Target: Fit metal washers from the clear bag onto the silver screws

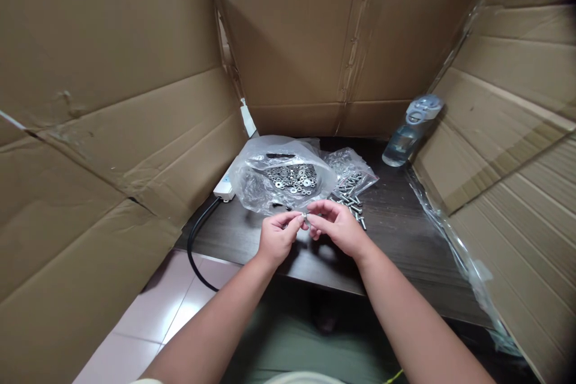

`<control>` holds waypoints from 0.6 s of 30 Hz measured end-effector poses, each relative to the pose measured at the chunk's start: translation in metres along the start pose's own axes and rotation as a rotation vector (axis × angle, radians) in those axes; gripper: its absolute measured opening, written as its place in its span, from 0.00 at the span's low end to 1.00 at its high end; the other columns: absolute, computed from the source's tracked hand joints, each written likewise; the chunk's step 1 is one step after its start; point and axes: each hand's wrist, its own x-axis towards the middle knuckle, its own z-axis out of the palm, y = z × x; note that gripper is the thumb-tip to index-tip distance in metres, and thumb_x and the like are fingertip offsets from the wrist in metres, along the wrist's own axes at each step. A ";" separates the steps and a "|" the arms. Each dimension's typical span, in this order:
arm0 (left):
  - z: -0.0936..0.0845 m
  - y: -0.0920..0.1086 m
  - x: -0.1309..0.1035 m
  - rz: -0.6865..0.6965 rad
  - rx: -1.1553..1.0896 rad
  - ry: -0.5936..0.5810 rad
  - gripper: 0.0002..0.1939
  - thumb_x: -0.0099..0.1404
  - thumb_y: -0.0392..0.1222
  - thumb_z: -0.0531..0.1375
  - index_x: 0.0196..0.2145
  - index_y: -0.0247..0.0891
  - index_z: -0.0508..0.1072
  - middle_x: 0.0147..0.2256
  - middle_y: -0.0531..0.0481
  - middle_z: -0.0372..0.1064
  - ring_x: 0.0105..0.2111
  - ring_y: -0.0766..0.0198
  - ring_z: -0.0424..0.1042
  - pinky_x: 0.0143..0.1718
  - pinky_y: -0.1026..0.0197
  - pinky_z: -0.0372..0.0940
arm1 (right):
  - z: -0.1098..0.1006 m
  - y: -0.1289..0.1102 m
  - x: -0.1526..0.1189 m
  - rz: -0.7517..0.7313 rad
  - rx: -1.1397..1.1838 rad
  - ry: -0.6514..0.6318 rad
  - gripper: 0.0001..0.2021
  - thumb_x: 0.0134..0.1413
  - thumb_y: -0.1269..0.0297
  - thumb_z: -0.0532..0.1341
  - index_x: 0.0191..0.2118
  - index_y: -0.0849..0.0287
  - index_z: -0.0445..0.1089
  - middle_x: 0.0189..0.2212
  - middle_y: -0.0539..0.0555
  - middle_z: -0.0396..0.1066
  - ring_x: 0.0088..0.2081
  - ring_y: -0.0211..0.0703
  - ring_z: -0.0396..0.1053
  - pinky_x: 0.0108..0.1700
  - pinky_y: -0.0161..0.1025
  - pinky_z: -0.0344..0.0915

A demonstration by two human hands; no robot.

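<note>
White plastic — a power strip — lay just left of the washer bag; on the bag's near side the left hand pinched a small metal piece, which sat between both hands, touching each — its long axis too small to tell; the right hand pinched its other side; bolts lay right of the bag, a bottle farther right; no brand or writing was legible.

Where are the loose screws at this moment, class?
In the head view, the screws lie right of centre on the dark table, just beyond the right hand, by the small clear bag.
</note>
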 end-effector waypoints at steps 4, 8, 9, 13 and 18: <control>0.000 0.001 -0.001 0.015 0.003 -0.022 0.09 0.57 0.43 0.62 0.31 0.34 0.77 0.23 0.50 0.70 0.18 0.73 0.60 0.19 0.69 0.56 | 0.001 -0.001 -0.001 -0.012 -0.073 -0.021 0.13 0.48 0.56 0.64 0.30 0.63 0.69 0.23 0.52 0.70 0.21 0.36 0.67 0.24 0.33 0.66; 0.001 0.003 0.000 0.009 0.022 -0.028 0.09 0.56 0.42 0.62 0.30 0.34 0.77 0.24 0.49 0.71 0.19 0.71 0.64 0.21 0.68 0.59 | 0.002 0.003 0.002 0.071 -0.175 0.048 0.22 0.54 0.48 0.56 0.22 0.63 0.66 0.15 0.49 0.63 0.15 0.34 0.62 0.16 0.31 0.59; 0.001 0.003 0.000 0.007 0.023 -0.023 0.09 0.56 0.43 0.62 0.30 0.34 0.77 0.24 0.48 0.71 0.19 0.71 0.64 0.21 0.67 0.59 | 0.001 0.004 0.002 0.073 -0.149 0.056 0.21 0.53 0.48 0.56 0.24 0.63 0.67 0.15 0.49 0.64 0.15 0.35 0.63 0.16 0.31 0.59; 0.000 0.001 0.000 0.005 0.012 -0.006 0.09 0.57 0.43 0.62 0.31 0.34 0.77 0.23 0.49 0.71 0.19 0.71 0.63 0.21 0.68 0.58 | 0.001 0.000 0.001 0.016 0.025 -0.020 0.16 0.44 0.56 0.66 0.38 0.61 0.67 0.26 0.52 0.71 0.23 0.37 0.69 0.25 0.34 0.66; 0.000 0.001 -0.001 0.007 -0.003 -0.022 0.09 0.57 0.43 0.62 0.31 0.34 0.77 0.22 0.50 0.69 0.17 0.73 0.59 0.18 0.68 0.55 | 0.002 -0.002 -0.001 0.020 -0.058 -0.024 0.15 0.45 0.55 0.65 0.30 0.63 0.70 0.23 0.52 0.70 0.21 0.36 0.67 0.23 0.33 0.65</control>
